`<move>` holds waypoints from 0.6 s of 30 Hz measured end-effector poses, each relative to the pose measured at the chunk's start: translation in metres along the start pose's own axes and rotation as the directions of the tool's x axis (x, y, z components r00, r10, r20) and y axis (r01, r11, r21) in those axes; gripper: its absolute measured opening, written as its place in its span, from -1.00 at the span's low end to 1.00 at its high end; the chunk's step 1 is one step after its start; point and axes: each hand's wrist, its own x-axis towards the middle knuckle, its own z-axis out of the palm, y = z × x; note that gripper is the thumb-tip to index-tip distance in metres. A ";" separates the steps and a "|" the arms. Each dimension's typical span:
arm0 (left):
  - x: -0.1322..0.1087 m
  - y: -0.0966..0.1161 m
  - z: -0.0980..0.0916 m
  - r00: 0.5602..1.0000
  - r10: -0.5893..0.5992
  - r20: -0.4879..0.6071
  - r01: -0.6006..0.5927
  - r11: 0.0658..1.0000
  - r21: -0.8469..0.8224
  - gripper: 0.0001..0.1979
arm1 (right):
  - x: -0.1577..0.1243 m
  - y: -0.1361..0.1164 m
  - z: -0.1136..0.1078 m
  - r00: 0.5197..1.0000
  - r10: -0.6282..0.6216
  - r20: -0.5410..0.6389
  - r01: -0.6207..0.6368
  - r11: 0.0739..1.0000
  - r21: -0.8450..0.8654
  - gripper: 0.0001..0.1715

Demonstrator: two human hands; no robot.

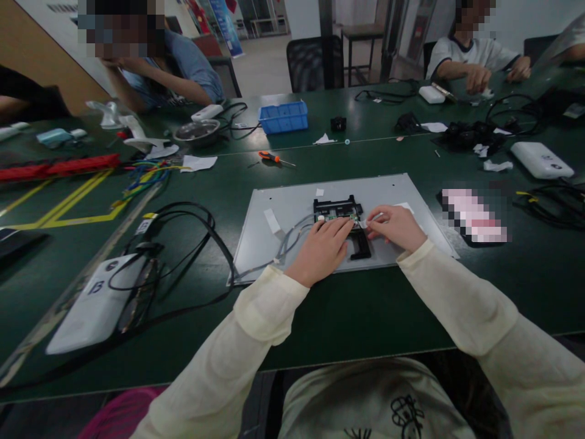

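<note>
A black plastic frame [338, 206] with a small green circuit board [340, 216] in it lies on a light grey panel [292, 201]. Across its near left part rests my left hand [322, 249], fingers stretched out flat and hiding some of the board. My right hand [395, 227] is closed in a pinch at the frame's right side, on a small white strip [363, 224] whose far end meets the board. Grey cables [292, 241] run from the board leftward under my left hand. White paper [404, 208] shows behind my right hand.
Left of the panel lie a white power bank [94, 299] and black cables [208, 219]. A phone [475, 216] is at the right. Beyond are an orange screwdriver [274, 158], a blue basket [283, 117] and a metal bowl [197, 131]. Two people sit across the table.
</note>
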 end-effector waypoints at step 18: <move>0.000 0.000 -0.002 1.000 0.005 0.016 -0.005 1.000 -0.017 -0.54 | 0.001 0.004 -0.004 0.986 -0.165 0.008 0.158 0.929 -0.335 -0.84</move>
